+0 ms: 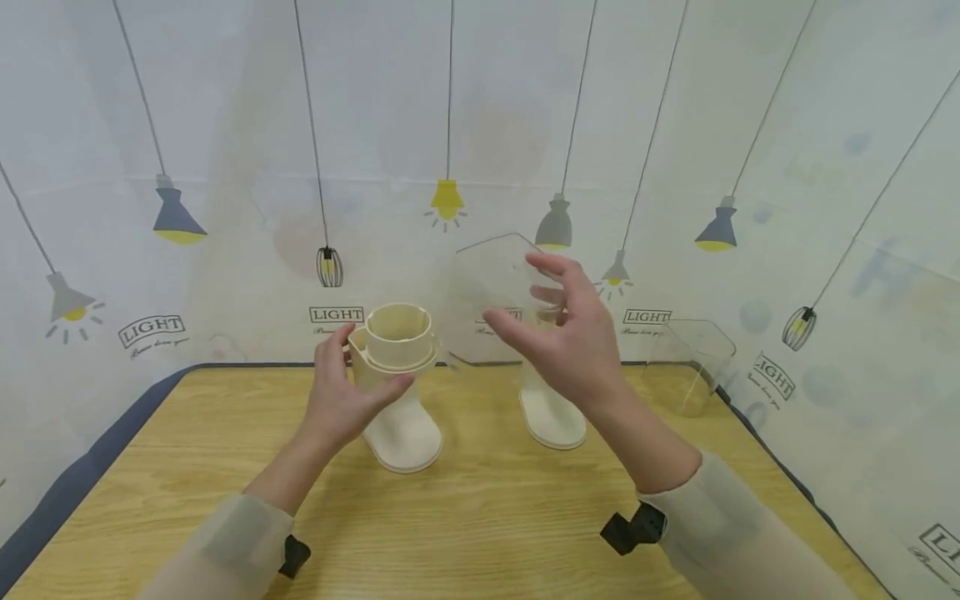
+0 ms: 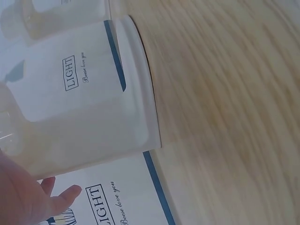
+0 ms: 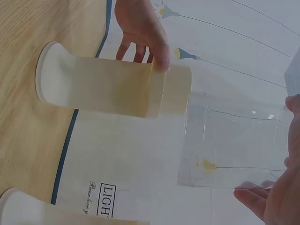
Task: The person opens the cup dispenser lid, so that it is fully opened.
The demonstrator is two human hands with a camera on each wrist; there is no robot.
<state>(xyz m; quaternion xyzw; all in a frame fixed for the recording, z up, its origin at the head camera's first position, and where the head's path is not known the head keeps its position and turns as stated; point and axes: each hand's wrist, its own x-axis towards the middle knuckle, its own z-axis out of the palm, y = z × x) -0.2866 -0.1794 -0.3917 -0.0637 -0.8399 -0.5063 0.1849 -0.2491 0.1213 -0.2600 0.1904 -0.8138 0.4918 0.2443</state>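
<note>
A cream plastic stand (image 1: 405, 433) with a round collar on top and a wide flat foot stands on the table, left of centre. My left hand (image 1: 345, 396) grips its upper part, thumb in front and fingers round the far side. In the right wrist view, the left hand (image 3: 140, 28) holds the stand (image 3: 103, 89) just below the collar. My right hand (image 1: 573, 342) holds a clear plastic container (image 3: 229, 145) in the air, thumb on one side and fingers on the other. The container's near end is close to the collar; whether they touch, I cannot tell.
A second cream stand (image 1: 551, 412) stands to the right, partly hidden behind the right hand. Another clear container (image 1: 686, 375) sits at the table's back right. A printed cloth (image 1: 495, 125) with lamp drawings hangs behind the wooden table (image 1: 480, 525).
</note>
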